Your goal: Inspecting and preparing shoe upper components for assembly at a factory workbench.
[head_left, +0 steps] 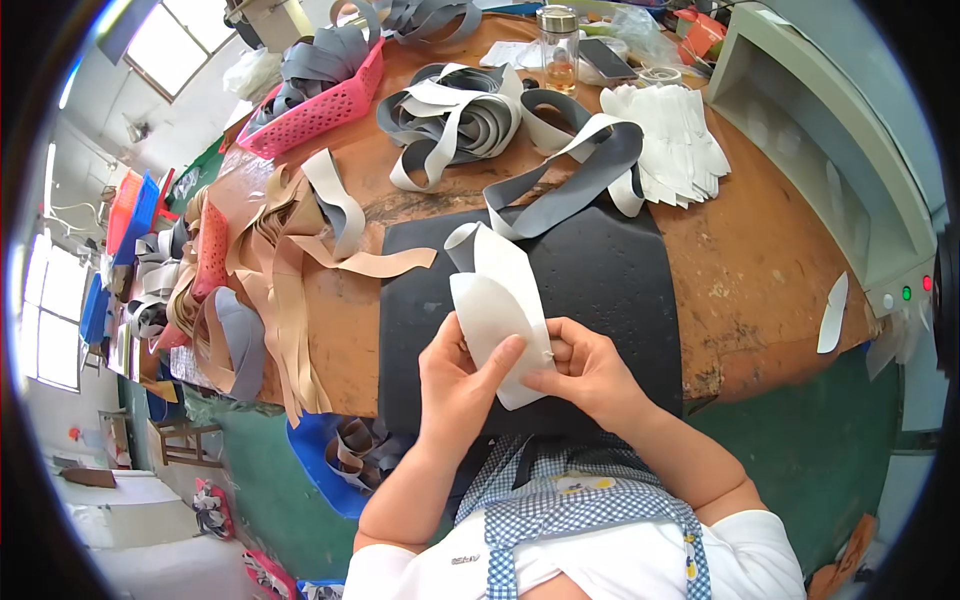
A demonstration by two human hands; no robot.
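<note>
Above the black mat (620,300) I hold a white strip (485,300), bent over on itself, with a curled end that shows a grey underside. My left hand (462,380) pinches it from the left, thumb across its white face. On the other side, my right hand (592,378) grips its edge between thumb and curled fingers. Just beyond the strip, a long grey-and-white band (590,190) loops over the mat's far edge. To the right of that band lies a fanned stack of white pieces (668,145).
Coiled grey-and-white bands (455,120) and a pink basket (325,105) of grey strips stand at the back. Tan strips (285,270) spread at left. A glass jar (558,50) and phone (607,60) lie far back. A grey-green machine housing (800,110) borders the right.
</note>
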